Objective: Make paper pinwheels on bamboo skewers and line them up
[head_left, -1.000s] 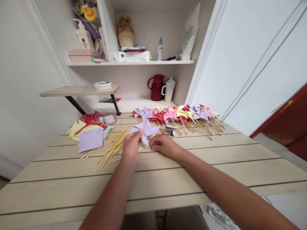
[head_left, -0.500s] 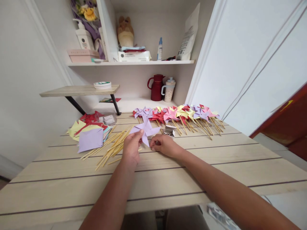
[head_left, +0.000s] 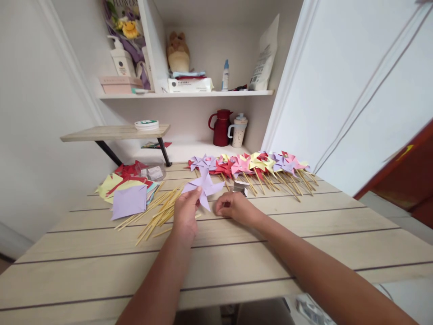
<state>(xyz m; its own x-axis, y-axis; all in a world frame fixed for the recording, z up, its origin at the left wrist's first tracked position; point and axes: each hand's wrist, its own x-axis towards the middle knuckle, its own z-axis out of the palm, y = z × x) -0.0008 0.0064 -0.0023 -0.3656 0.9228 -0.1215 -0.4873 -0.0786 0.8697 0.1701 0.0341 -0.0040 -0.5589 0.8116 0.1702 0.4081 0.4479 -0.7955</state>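
Observation:
Between the thumb and fingers of my left hand (head_left: 186,208) is a lilac paper pinwheel (head_left: 205,188), its folded blades facing up and no stick visible on it. My right hand (head_left: 237,206) rests just right of the pinwheel, fingers curled and pinched together low over the table; whatever they hold is too small or hidden. Right behind that hand stands a small open box (head_left: 241,188), partly covered by it. A loose pile of thin wooden sticks (head_left: 158,216) lies left of and partly behind my left hand.
Finished pinwheels on sticks (head_left: 257,164) lie in a row along the table's back right. Lilac paper squares (head_left: 129,201) and red and yellow cut papers (head_left: 118,184) are at the left, near a clear plastic box (head_left: 155,172). A raised wooden stand (head_left: 115,132) overhangs them.
The camera view has tilted up slightly. My right hand has shifted a little to the right, away from the pinwheel; my left hand keeps its hold.

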